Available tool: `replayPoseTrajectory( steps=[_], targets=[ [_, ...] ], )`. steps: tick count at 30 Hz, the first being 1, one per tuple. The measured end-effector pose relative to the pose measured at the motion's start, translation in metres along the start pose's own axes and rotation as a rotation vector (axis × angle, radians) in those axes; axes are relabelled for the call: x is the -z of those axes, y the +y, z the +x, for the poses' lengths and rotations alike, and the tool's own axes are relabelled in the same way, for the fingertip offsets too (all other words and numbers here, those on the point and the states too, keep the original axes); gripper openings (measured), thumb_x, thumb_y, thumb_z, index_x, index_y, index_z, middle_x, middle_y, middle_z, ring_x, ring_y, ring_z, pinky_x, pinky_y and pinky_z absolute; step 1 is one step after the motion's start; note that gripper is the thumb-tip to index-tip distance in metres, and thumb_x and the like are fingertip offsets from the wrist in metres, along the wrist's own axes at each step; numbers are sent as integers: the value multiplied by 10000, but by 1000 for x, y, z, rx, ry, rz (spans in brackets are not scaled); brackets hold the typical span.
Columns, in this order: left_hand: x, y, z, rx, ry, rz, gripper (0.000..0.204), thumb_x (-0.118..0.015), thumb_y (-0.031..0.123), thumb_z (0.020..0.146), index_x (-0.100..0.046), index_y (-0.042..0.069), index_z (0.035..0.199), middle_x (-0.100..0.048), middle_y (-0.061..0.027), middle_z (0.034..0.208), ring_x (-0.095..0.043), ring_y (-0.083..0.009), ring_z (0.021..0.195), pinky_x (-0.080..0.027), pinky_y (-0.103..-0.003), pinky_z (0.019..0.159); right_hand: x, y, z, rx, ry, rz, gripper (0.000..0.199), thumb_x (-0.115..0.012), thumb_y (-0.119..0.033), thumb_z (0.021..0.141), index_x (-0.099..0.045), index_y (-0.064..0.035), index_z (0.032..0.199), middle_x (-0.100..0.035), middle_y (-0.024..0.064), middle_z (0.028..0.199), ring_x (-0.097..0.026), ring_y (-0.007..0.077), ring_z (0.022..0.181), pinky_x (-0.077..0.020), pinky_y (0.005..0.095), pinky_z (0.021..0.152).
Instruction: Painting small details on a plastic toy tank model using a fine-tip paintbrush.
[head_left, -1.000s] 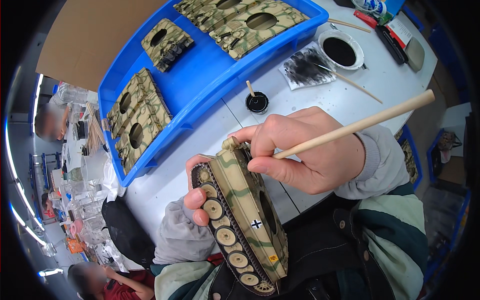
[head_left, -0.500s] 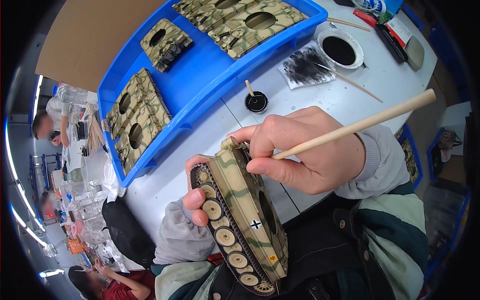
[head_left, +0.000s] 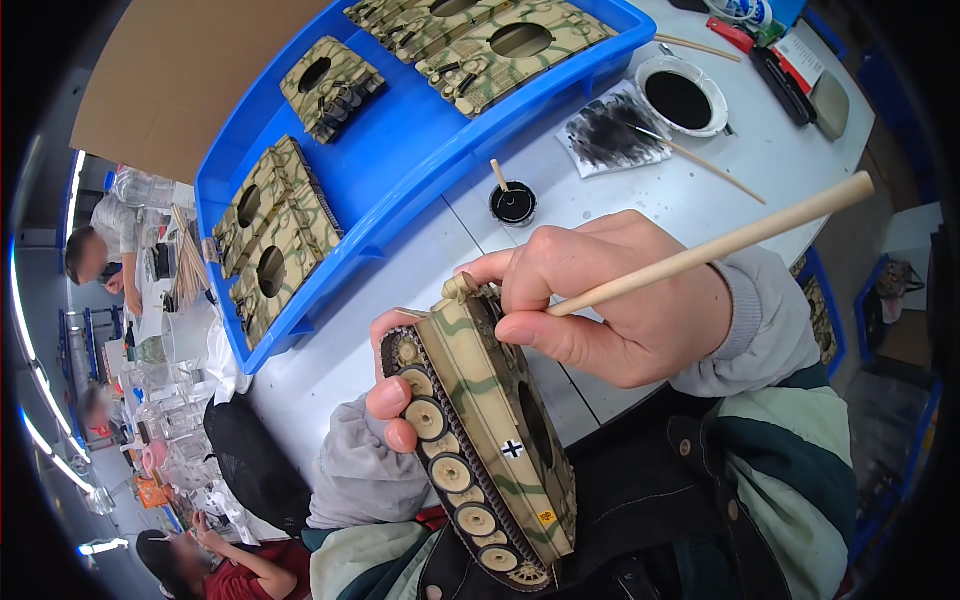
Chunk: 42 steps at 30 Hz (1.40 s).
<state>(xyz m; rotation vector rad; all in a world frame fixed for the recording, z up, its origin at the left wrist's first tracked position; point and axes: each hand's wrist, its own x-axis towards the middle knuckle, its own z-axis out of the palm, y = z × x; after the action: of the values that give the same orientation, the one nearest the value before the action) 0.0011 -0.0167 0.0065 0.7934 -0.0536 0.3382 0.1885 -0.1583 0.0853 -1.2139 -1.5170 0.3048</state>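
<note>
A blue tray [head_left: 400, 170] on the desk [head_left: 640, 210] holds camouflaged hulls, while the left hand [head_left: 385, 400] grips a tank model [head_left: 480, 430] and the right hand [head_left: 610, 300] pinches a brush [head_left: 720, 245].

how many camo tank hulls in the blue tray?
5 camouflage-painted model tank hulls in the blue plastic tray: two at its top right, one mid-left, two bottom-left. More may be cropped.
</note>
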Motion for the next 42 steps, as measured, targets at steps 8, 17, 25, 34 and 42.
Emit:
replayPoseTrajectory(
  steps=[8,17,25,34,42],
  targets=[
    [-3,1,0,14,11,-11,745,-714,298,697,-285,-20,1216,-509,-289,1104,-570,-331,960,-498,-436,809,0,0,-1,-25,-2,15,142,-578,-119,842,-463,-37,825,-499,110,581,-534,324,545,-398,364,464],
    [-2,-2,6,-51,-77,-86,733,-697,324,708,-305,-20,1222,-512,-283,1115,-573,-328,960,-494,-440,814,7,-5,3,-90,4,154,85,-537,-48,875,-496,7,826,-560,73,694,-621,174,687,-509,439,860],
    [-30,12,15,13,162,-223,705,-597,454,754,-412,-34,1228,-559,-247,1108,-590,-291,945,-497,-410,813,4,-2,2,-111,36,350,97,-460,-91,925,-426,-8,891,-568,79,744,-578,117,703,-450,482,918],
    [-24,37,23,172,142,-489,440,-544,421,820,-563,57,1065,-617,-130,1034,-609,-222,916,-501,-381,795,-10,-8,0,-62,109,433,96,-477,-77,919,-424,4,921,-579,110,741,-586,152,717,-412,538,933],
    [-1,28,12,275,41,-673,642,-510,469,821,-484,-27,1228,-583,-203,1139,-610,-270,979,-499,-401,843,-29,-9,-4,36,378,377,80,-630,-49,832,-559,-11,830,-608,38,682,-618,135,609,-531,411,811]
  ],
)
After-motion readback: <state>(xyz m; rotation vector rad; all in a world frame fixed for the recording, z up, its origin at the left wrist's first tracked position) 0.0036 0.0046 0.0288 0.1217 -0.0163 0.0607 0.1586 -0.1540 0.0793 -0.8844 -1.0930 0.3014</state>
